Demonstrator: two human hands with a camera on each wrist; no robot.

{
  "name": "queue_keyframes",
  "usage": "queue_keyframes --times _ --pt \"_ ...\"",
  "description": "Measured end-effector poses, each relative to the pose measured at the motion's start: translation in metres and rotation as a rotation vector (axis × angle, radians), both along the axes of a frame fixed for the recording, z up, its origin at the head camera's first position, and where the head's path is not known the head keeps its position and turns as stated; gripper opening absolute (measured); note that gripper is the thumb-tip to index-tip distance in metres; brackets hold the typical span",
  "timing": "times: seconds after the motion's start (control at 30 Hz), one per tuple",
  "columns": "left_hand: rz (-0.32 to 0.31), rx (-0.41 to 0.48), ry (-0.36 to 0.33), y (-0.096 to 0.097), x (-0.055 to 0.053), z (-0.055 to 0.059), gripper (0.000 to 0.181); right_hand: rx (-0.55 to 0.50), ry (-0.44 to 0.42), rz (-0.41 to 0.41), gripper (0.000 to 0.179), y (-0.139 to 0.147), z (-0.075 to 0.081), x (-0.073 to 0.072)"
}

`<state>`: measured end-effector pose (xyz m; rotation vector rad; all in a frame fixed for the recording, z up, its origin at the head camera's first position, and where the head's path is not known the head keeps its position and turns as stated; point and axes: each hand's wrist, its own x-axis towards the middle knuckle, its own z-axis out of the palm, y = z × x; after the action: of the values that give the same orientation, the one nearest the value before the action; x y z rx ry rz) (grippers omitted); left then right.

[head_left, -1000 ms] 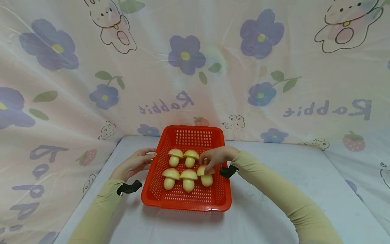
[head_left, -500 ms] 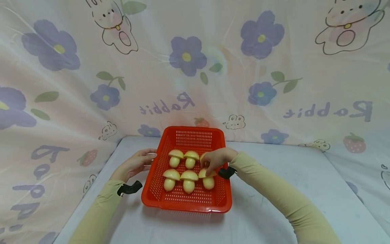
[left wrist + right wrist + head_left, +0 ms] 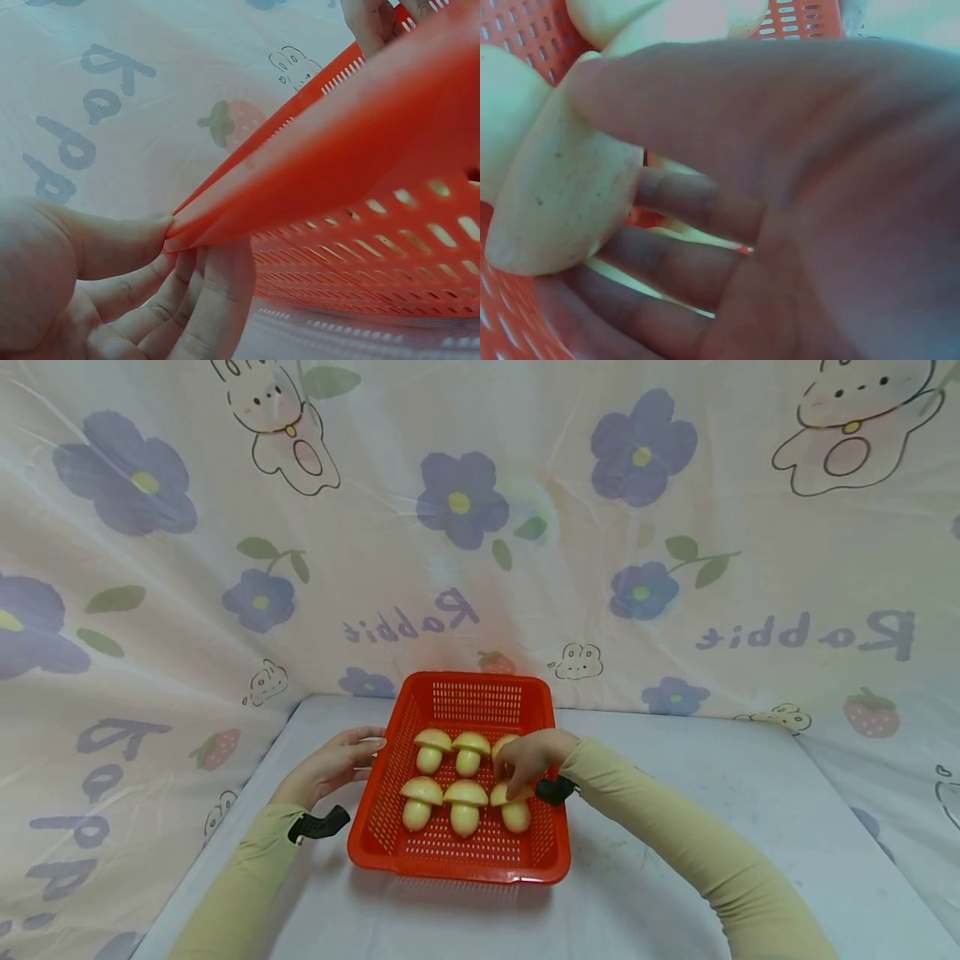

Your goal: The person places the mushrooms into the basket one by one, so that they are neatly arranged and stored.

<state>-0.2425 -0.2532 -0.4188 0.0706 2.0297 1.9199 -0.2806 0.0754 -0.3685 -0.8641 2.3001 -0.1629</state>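
Note:
Several pale yellow mushroom-shaped pieces with domed caps and thick stems lie in two rows inside a red plastic basket (image 3: 450, 870). My right hand (image 3: 534, 755) reaches over the basket's right side and grips the cap of the near-right mushroom-shaped piece (image 3: 516, 817). In the right wrist view, its thumb lies on top of that speckled cap (image 3: 562, 180) and the fingers curl beneath it. Behind this hand, the far-right mushroom-shaped piece (image 3: 501, 744) is partly hidden. On the other side, my left hand (image 3: 324, 772) pinches the basket's left rim (image 3: 247, 191) between thumb and fingers.
The basket stands on a white-covered table (image 3: 675, 793), near its back edge. A printed curtain (image 3: 540, 577) with flowers and rabbits hangs behind and to the left. Each wrist bears a small black camera mount (image 3: 318, 822).
The near-right mushroom-shaped piece has shifted slightly right and toward the front, with the right hand moving along. The left hand stays at the basket's rim.

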Motion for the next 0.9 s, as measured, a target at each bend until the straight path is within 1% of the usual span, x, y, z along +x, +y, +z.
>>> queue_keyframes --times 0.1,0.3,0.47,0.6,0.73,0.9 --pt "0.004 0.002 -0.005 0.001 0.0 -0.001 0.046 0.005 0.003 -0.011 0.032 0.0 -0.001 0.001" --pt "-0.022 0.007 0.01 0.001 0.001 -0.001 0.049 0.004 0.015 -0.025 0.033 0.0 0.001 0.003" --pt "-0.024 0.01 0.007 0.001 0.0 -0.001 0.049 -0.019 0.03 -0.002 0.035 0.003 0.002 0.002" --pt "-0.007 0.005 -0.002 0.002 -0.001 -0.001 0.047 -0.054 0.022 0.011 0.038 0.006 0.004 0.001" --pt "-0.001 -0.005 -0.005 0.001 -0.001 -0.002 0.046 -0.138 -0.004 0.004 0.038 0.012 0.008 0.001" --pt "0.003 -0.016 -0.001 0.0 -0.001 -0.001 0.048 -0.306 -0.051 -0.007 0.036 0.023 0.013 0.001"
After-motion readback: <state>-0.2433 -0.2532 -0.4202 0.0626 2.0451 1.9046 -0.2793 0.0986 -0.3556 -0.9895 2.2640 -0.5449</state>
